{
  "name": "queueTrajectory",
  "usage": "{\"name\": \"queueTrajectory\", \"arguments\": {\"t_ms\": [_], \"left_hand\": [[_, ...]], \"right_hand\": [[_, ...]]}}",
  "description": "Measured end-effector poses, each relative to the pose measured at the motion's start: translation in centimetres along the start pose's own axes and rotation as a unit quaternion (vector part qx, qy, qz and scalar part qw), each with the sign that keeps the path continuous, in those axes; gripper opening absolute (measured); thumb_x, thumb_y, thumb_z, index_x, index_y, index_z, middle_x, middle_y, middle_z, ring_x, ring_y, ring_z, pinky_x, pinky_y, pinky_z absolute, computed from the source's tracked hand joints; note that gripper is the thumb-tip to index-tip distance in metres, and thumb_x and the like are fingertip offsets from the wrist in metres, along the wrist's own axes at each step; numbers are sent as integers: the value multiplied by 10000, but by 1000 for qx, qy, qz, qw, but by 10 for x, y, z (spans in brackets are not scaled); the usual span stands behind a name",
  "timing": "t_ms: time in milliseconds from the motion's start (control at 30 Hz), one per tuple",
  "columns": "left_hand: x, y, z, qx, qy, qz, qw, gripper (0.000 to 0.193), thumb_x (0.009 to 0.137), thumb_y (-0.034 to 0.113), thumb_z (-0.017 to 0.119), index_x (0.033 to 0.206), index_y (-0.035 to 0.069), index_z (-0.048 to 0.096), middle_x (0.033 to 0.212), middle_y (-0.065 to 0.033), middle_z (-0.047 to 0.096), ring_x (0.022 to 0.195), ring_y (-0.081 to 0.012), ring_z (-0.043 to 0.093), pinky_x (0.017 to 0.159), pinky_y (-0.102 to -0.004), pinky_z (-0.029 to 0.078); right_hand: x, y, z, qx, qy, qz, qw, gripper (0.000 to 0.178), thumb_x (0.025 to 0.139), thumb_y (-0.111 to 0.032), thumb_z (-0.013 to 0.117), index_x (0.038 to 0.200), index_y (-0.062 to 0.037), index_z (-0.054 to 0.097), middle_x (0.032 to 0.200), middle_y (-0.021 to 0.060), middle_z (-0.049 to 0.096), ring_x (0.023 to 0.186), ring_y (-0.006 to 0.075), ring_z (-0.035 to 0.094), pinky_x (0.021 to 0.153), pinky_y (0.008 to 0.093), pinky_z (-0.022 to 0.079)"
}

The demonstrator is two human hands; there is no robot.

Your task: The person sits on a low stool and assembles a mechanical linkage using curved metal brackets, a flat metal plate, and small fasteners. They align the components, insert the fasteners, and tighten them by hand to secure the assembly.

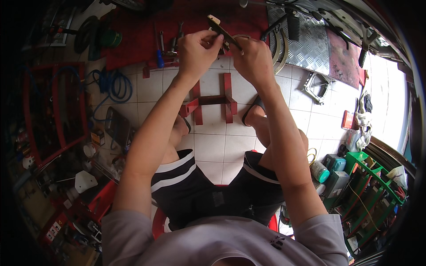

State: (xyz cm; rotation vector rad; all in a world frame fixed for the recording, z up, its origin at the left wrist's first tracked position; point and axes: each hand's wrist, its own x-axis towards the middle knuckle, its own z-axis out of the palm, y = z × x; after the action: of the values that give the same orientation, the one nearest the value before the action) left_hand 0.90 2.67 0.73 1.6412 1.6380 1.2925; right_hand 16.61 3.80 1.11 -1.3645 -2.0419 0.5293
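Both hands are raised in front of me over the red platform [133, 24]. Between them, tilted, is a narrow dark flat part [224, 33] with a pale tan piece at its upper end. My left hand [196, 52] pinches it near the middle between thumb and fingers. The right hand [254, 60] is closed around its lower end, and the fingers partly hide it. A thin curved piece shows by the right knuckles, but its kind is unclear. Left of my hands, a blue-handled screwdriver [160, 59] and a wrench [162, 41] lie on the platform.
A red metal stand [213, 100] sits on the tiled floor between my feet. Coiled blue hose [116, 86] and a red rack [55, 111] are on the left. A silver bracket [317, 88] lies right, near diamond-plate metal [307, 46]; a green tool rack [370, 190] stands lower right.
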Motion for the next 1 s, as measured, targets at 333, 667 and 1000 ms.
{"name": "queueTrajectory", "arguments": {"t_ms": [333,667,1000], "left_hand": [[-1,0,-1,-5,-5,-12,1000,125,834,97,726,910,-2,736,694,-90,718,613,-114,683,572,-237,503],[1,-2,-1,-19,-19,-26,999,113,842,95,698,865,-11,731,668,-105,706,550,-153,677,531,-267,500],[1,-11,-8,72,-26,125,989,140,775,17,735,906,-33,722,715,-105,694,594,-139,680,527,-239,493]], "right_hand": [[-1,5,5,-8,11,-39,999,190,865,-175,626,739,-34,648,622,172,606,609,383,618,553,468,503],[-1,4,4,-5,23,-41,999,169,855,-162,626,749,-33,651,645,168,619,616,376,624,567,466,508],[-2,1,1,-7,-28,-23,999,91,823,-89,620,797,-5,640,806,181,644,751,405,610,660,467,497]]}}
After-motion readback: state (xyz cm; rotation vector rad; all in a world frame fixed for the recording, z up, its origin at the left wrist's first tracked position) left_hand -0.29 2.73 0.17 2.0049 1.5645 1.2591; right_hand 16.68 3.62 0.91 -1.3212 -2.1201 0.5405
